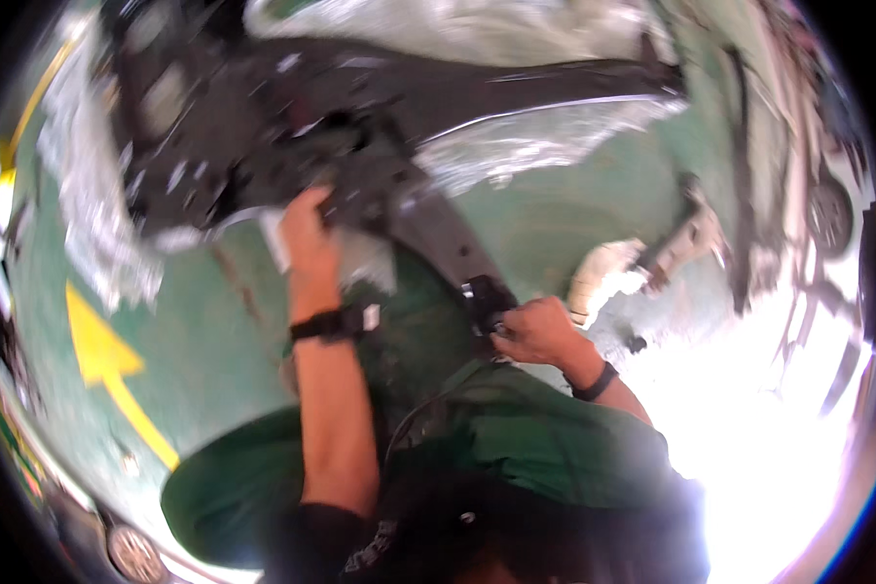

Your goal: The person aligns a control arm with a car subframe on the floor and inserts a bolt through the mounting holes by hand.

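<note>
A large black metal car subframe (350, 92) lies across the floor in front of me, one leg reaching right and another slanting down toward me. My left hand (310, 238) is at its near edge, fingers curled onto the metal; the fingertips are partly hidden. My right hand (540, 333) is closed at the tip of the slanting leg (448, 238), beside a small black bracket-like piece (487, 297). Whether those fingers grip the leg itself or a small part on it cannot be made out.
Clear plastic wrap (535, 146) lies under and around the subframe, with more wrap (97, 214) at left. To the right lie a metal arm-shaped part (689, 238) and a whitish wrapped bundle (603, 277). A yellow arrow (107, 350) marks the green floor. Car wheels (136, 553) show at the rim.
</note>
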Demonstrator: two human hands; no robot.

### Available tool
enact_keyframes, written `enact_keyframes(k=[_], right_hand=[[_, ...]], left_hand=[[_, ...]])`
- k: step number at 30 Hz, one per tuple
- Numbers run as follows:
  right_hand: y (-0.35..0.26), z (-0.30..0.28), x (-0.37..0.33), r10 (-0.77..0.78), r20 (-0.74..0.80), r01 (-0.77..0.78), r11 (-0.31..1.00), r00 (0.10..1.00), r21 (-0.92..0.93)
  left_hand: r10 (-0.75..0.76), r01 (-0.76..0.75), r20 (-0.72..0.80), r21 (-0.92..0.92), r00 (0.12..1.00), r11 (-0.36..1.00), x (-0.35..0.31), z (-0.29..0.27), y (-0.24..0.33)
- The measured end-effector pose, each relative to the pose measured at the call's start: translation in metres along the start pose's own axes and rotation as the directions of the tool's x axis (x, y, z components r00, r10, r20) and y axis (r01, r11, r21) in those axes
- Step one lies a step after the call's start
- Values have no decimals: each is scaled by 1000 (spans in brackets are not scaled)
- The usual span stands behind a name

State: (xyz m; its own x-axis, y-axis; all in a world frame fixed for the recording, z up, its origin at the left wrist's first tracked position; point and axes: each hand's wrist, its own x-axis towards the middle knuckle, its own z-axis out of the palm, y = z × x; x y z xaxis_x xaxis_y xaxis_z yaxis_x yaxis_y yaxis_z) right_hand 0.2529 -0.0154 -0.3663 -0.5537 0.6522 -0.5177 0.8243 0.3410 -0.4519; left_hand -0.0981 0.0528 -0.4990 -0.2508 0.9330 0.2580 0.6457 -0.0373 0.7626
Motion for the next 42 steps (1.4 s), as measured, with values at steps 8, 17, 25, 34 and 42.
enact_keyframes(k=[8,17,25,34,42], right_hand=[[7,-10,6,2,151,-8,999,989,42],[18,-24,21,6,41,-13,984,999,176],[121,-123,78,332,-673,-199,942,661,270],[206,-226,178,375,-892,-346,896,254,278],[216,-208,180,142,-966,-260,962,214,84]], left_hand=[[-911,890,243,-398,334,220,42,-11,66],[-675,495,668,492,313,716,78,-27,123],[-201,187,512,81,835,979,93,57,219],[242,-328,333,231,911,916,141,151,203],[100,-380,462,566,881,732,156,154,178]])
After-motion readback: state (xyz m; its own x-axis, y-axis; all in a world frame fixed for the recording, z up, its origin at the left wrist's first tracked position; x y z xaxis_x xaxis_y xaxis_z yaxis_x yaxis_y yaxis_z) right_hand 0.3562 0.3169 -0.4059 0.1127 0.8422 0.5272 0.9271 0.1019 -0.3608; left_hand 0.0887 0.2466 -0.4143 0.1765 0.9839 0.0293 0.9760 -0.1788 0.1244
